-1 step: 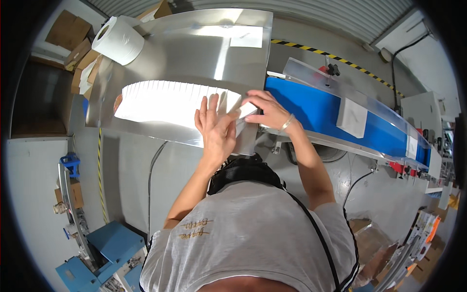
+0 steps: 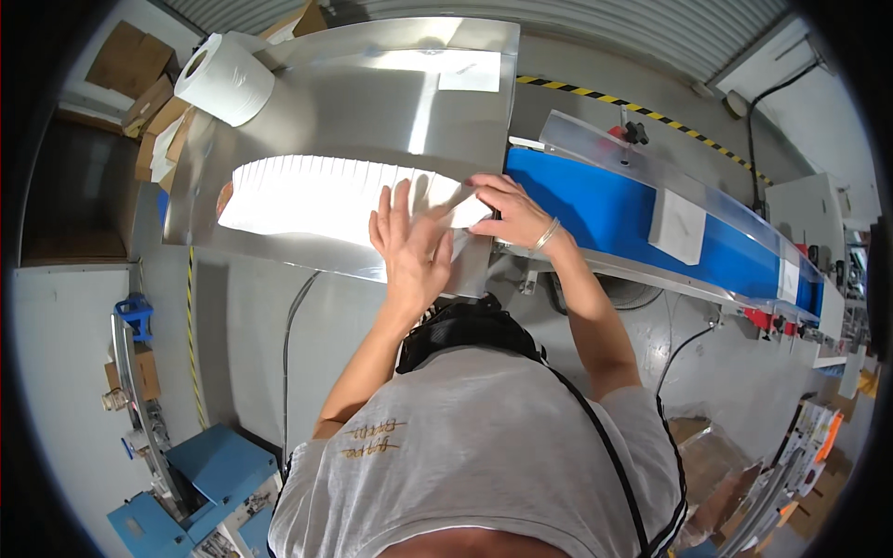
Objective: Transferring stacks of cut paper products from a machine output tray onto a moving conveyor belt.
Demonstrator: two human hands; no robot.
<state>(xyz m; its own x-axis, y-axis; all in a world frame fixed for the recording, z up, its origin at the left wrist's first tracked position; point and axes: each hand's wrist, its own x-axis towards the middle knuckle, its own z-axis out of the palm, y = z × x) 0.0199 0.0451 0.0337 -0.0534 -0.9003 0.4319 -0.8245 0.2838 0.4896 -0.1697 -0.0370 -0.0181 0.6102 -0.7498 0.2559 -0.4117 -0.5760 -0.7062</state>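
Observation:
A long row of thin white flat packets stands packed side by side on the metal table, curving slightly. My left hand lies on the near right part of this row, fingers stretched out and a little apart. At the row's right end my right hand pinches a white packet between thumb and fingers; it leans away from the others. Whether it is one packet or more I cannot tell. The left fingertips partly cover the neighbouring packets. A clear band circles my right wrist.
A blue conveyor belt with clear side guards begins at the table's right edge. On it lie a white packet and, farther along, another white piece. A big white roll stands back left; a white sheet lies back right.
The pinched packet at the row's end has tipped and shifted slightly right with my right hand. My left hand has moved a little to the left. The packet on the belt has slid slightly right.

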